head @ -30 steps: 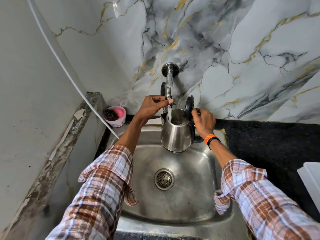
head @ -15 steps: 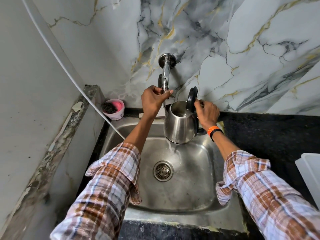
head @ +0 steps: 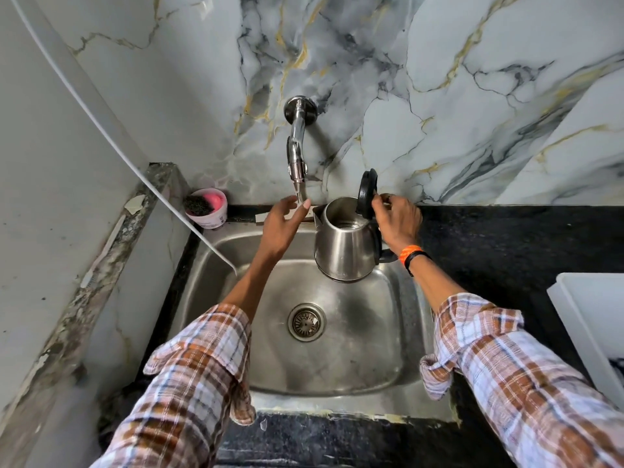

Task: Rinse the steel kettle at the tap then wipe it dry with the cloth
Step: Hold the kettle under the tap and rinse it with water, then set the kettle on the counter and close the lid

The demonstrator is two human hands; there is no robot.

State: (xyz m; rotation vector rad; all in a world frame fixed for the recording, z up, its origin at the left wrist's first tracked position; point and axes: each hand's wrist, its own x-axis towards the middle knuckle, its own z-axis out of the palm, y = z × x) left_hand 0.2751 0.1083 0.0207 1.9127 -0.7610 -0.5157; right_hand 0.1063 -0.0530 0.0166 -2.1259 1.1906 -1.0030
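The steel kettle [head: 344,246] hangs over the back right of the sink, its black lid [head: 367,193] flipped up and some water visible inside. My right hand [head: 396,221] grips it at the handle and lid hinge. The chrome tap [head: 297,153] sticks out of the marble wall to the kettle's left. My left hand [head: 282,224] is just below the spout, fingers apart, holding nothing. No cloth is in view.
The steel sink [head: 398,332] has a drain [head: 306,321] at its middle. A pink tub [head: 206,211] with a dark scrubber stands at the back left corner. A white hose [head: 135,163] slants down into the sink. Black counter [head: 506,251] lies right, with a white tray [head: 594,329].
The kettle has moved right, out from under the spout. My left hand has come off the tap and dropped lower, with its fingers spread. The camera has tilted down.
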